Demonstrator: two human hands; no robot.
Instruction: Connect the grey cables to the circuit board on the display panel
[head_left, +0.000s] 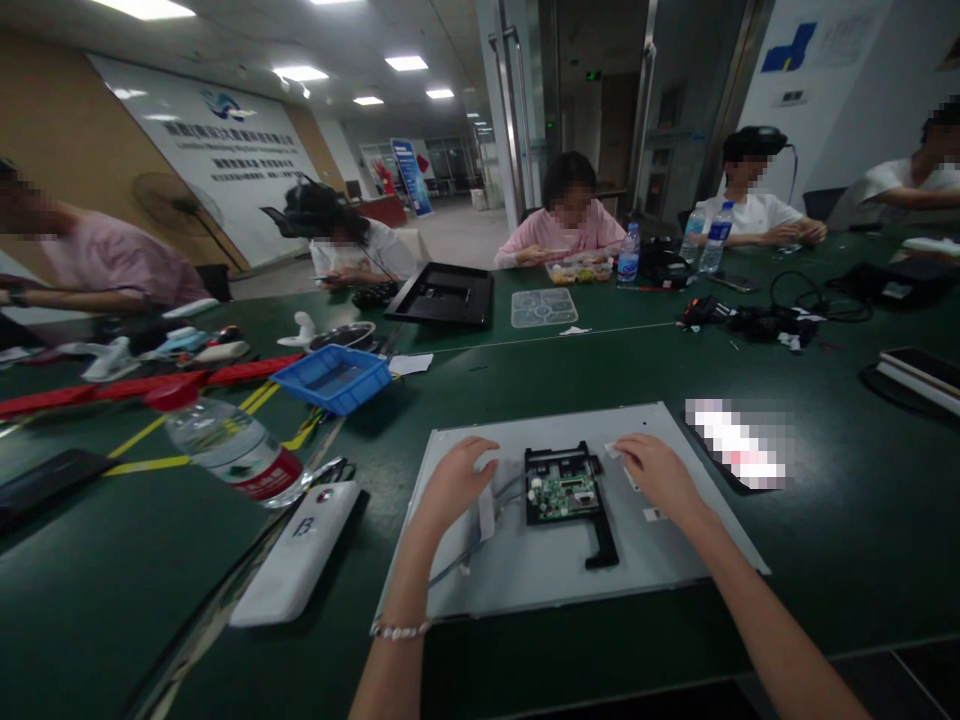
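A flat light-grey panel (pixel 517 585) lies on the table in front of me. On its middle sits a green circuit board (pixel 562 494) in a black bracket (pixel 602 540), whose arm reaches down toward me. My left hand (pixel 459 480) hovers over the panel's left part, thumb and fingers curved with a gap between them. Beneath it run grey cables (pixel 457 565) and a white strip (pixel 487 515). Right of the board, my right hand (pixel 660 470) pinches a small white piece (pixel 613 450) at the fingertips. A white label (pixel 655 514) is stuck on the panel nearby.
To the left are a water bottle (pixel 232 450), a white power bank marked B (pixel 300 555) and a blue basket (pixel 334 378). A phone with a blurred screen (pixel 735 445) lies right of the panel. Behind stand a black tray (pixel 446 295) and a clear lid (pixel 544 308). Several people sit around.
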